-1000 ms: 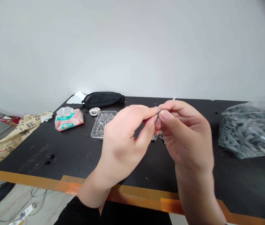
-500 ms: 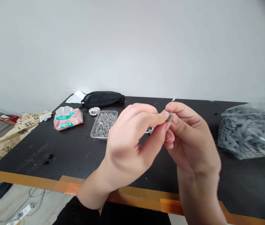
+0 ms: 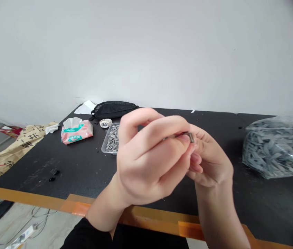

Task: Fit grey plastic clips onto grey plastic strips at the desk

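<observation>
Both my hands are raised together over the black table point(image 3: 84, 169). My left hand point(image 3: 149, 155) and my right hand point(image 3: 210, 160) pinch a small grey metal part point(image 3: 191, 136) between their fingertips. The left hand lies in front and hides most of the right hand's fingers. Only a short end of the part shows, so its shape is unclear.
A clear tray of small grey parts point(image 3: 111, 138) sits behind the left hand. A pink tissue pack point(image 3: 76, 130), a tape roll point(image 3: 105, 122) and a black pouch point(image 3: 113, 109) lie at the back left. A large clear bag of grey pieces point(image 3: 278, 147) fills the right side.
My left hand has moved right and up, now covering the right hand's fingers. The grey part stayed pinched between both hands and turned more level.
</observation>
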A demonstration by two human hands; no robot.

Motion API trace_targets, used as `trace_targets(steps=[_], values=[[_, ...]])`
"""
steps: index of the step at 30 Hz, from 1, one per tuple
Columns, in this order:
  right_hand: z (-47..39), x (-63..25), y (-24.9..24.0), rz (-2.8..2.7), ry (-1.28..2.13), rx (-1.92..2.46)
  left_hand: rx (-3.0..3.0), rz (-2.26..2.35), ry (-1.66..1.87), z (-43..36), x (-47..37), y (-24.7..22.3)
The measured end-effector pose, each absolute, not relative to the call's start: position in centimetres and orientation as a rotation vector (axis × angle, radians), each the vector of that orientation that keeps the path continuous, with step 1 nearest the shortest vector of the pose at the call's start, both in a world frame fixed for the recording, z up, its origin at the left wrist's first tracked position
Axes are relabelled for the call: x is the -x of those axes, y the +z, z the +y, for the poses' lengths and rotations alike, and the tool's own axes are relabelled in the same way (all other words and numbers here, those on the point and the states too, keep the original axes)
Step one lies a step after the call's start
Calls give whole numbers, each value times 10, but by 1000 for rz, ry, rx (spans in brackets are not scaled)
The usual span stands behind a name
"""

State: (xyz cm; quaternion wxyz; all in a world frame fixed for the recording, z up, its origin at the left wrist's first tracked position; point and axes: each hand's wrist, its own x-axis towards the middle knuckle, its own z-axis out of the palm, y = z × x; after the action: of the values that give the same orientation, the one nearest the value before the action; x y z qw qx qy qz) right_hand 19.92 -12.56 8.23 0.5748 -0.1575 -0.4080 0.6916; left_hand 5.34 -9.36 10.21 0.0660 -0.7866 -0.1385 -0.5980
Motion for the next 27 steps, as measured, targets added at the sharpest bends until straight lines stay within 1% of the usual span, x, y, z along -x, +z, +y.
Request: trace_targets(steps=[5, 9, 11, 14, 18, 23, 27], values=[[-123, -206, 81, -979, 1573, 452, 2314, -412, -1779, -82, -53, 96], [-118, -207, 81, -977, 1401, 576, 2330, -409, -1822, -73, -57, 90], [-116, -208, 82, -981, 1334, 632, 2418, -540, -1814, -73, -57, 89], [-117, -210, 84, -1022, 1333, 623, 2600, -670, -1827, -75, -54, 92], [-121, -211, 87, -1104, 1396, 537, 2831, -548, -1708, -75, -45, 98], [-125, -211, 88, -1112, 1353, 553, 2669, -494, -1697, -82, -40, 101], [-131, -210, 90, -1121, 1283, 586, 2760, -469, -1720, -90, -36, 106]])
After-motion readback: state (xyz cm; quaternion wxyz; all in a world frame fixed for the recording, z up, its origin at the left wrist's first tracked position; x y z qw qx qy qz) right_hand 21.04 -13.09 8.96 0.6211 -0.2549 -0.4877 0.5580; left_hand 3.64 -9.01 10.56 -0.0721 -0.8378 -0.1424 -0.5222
